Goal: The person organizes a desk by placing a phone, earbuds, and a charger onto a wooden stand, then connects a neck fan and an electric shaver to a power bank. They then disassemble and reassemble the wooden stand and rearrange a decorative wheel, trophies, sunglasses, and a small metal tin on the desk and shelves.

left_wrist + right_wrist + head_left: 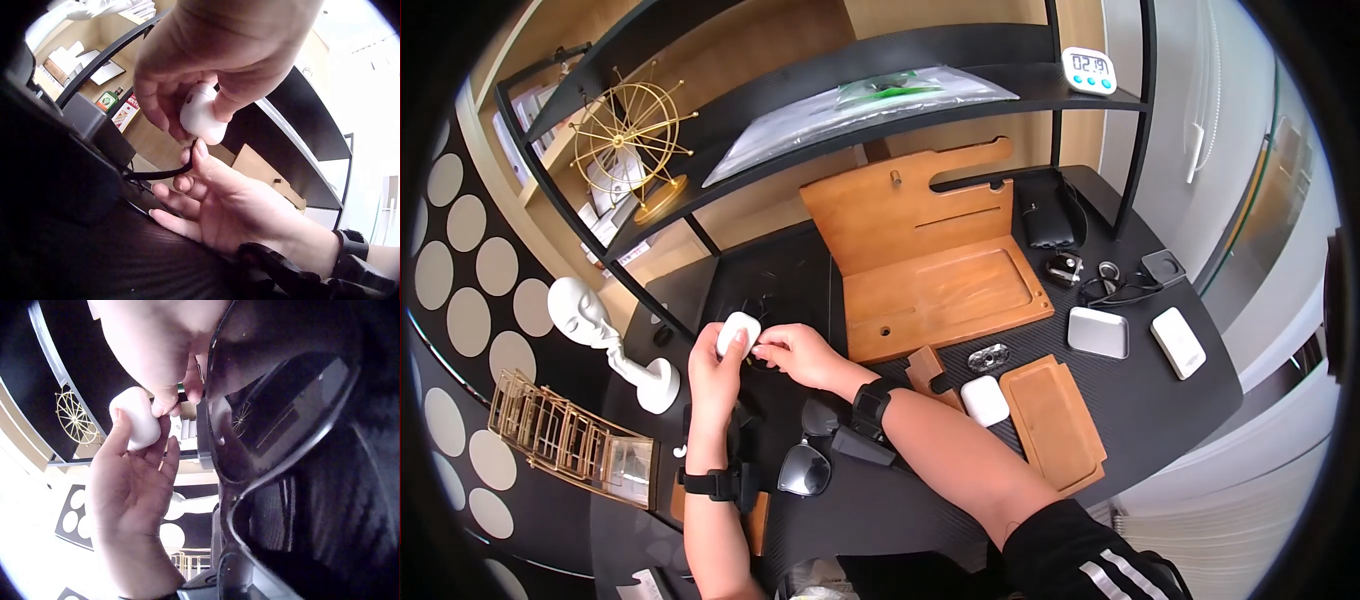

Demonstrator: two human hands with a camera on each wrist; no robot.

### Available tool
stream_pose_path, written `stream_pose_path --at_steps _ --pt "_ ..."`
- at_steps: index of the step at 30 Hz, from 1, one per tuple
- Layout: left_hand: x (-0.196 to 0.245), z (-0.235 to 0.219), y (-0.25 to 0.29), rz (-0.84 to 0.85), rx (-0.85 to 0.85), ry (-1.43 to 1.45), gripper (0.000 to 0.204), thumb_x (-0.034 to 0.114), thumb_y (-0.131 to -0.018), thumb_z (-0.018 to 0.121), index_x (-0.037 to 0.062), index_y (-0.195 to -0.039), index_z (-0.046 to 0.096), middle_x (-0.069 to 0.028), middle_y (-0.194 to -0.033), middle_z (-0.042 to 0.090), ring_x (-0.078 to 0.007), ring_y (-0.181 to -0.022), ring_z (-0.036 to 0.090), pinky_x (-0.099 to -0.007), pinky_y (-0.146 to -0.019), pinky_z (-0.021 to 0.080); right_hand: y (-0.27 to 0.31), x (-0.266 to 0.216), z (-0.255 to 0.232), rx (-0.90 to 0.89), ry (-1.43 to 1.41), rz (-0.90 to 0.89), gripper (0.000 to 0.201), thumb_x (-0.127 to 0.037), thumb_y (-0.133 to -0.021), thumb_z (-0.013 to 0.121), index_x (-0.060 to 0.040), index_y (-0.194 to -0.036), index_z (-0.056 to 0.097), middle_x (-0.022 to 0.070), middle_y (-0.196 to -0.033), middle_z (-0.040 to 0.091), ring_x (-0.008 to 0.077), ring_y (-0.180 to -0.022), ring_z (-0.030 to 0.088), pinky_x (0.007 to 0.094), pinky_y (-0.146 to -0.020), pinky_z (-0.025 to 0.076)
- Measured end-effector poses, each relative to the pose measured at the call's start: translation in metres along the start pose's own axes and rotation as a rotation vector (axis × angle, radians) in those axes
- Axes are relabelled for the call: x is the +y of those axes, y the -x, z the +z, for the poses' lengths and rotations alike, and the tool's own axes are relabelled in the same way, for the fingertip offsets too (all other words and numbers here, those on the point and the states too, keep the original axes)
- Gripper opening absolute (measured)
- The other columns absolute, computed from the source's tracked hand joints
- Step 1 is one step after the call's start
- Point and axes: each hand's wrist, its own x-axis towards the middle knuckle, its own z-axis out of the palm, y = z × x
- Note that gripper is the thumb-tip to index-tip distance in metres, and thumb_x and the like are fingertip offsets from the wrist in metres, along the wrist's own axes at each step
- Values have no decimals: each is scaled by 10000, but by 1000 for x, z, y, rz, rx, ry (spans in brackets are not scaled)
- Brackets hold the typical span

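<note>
A small white rounded earbud case (739, 333) is held by my left hand (714, 372), thumb on one side and fingers behind it. My right hand (802, 356) comes in from the right, close beside the case. In the left wrist view, its thumb and finger pinch the end of a black cable (159, 175) right at the underside of the earbud case (204, 115). The connector itself is hidden by the fingertips. Both hands are raised over the left part of the black desk. Sunglasses (805, 469) lie below them, near the right wrist strap.
An open wooden organizer (940, 300) stands at the desk's middle. Right of the forearm are another white case (985, 401), a wooden tray (1052, 420), a metal tray (1098, 332) and a white power bank (1177, 343). A white mannequin head (580, 310) stands left; a black shelf (800, 130) spans the back.
</note>
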Motion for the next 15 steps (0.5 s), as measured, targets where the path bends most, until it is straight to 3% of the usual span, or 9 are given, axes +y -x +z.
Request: stream_pose_path --at_steps 3,6,10,15 --pt "-5 -2 0 -103 -51 134 185 218 -916 574 34 -935 588 24 -765 569 -47 -689 488 -203 -615 385 -3 4 1 -36 0 -32 158 -124 -888 575 19 -837 618 75 -731 622 131 -653 550 277 -637 451" --pt "-4 -2 -1 -166 -63 167 203 239 -921 566 39 -951 588 19 -776 581 -47 -693 491 -208 -619 384 -4 8 1 -34 34 -39 168 -139 -892 573 11 -827 609 79 -717 609 136 -643 543 285 -632 449" --pt "-3 -1 -2 -63 -5 37 196 196 -911 580 1 -897 589 4 -754 573 -61 -686 479 -219 -622 383 -5 12 3 -25 61 -27 187 -167 -902 562 5 -839 597 84 -711 602 149 -643 543 298 -625 445" --pt "0 1 -2 -151 30 194 175 170 -887 604 -2 -917 587 -25 -776 584 -78 -699 499 -234 -639 410 -4 9 4 6 115 -18 203 -191 -913 539 8 -888 571 150 -738 602 245 -653 561 348 -626 442"
